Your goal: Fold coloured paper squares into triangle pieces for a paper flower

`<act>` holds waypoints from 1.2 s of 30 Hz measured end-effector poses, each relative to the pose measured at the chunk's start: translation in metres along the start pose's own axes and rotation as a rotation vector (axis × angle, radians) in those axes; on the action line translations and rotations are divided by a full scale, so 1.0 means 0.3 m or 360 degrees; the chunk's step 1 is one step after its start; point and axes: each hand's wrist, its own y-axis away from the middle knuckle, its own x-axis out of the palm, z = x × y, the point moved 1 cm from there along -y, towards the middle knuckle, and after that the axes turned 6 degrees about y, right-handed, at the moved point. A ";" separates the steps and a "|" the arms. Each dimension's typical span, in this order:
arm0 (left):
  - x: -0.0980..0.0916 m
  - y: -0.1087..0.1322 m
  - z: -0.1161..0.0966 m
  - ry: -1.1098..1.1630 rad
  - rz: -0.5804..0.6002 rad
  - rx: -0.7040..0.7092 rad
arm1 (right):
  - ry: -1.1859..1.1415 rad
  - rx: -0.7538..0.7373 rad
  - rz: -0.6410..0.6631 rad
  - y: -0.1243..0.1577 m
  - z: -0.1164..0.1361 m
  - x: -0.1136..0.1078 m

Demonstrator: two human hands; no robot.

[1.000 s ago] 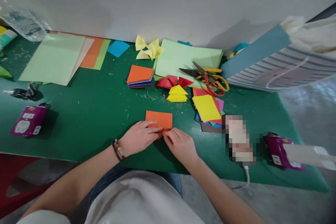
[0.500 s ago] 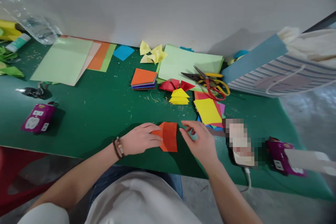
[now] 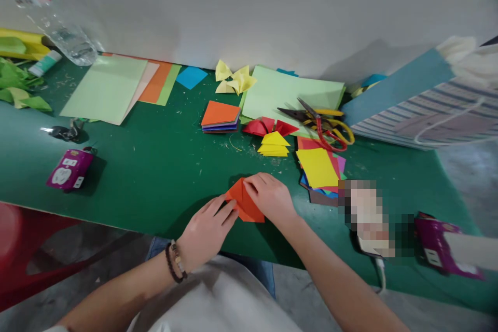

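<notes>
A small orange sheet of paper lies on the green table in front of me, its left corners folded inward to a point. My left hand rests at its lower left edge, fingertips pressing it down. At the upper right, my right hand has thumb and fingers closed on the paper's edge, covering that corner. Beyond the hands sit a stack of folded yellow pieces, red folded pieces and a pile of coloured squares topped by a yellow sheet.
A stack of squares topped with orange lies farther back. Scissors and pliers rest on pale green sheets. A phone with a cable and a purple packet are right; a striped bag stands behind.
My right hand has moved left onto the orange paper and closed on its upper right edge. That corner is now bent inward. My left hand has shifted slightly lower. The view has shifted a little.
</notes>
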 end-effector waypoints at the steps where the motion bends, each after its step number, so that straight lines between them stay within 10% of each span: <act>1: 0.000 0.000 -0.001 0.0011 0.0005 0.0006 | -0.0015 0.0011 -0.0001 -0.004 -0.003 0.007; 36: 0.023 0.023 -0.068 0.0134 -0.0056 -0.0273 | 0.0064 -0.0453 0.0255 -0.026 0.070 0.016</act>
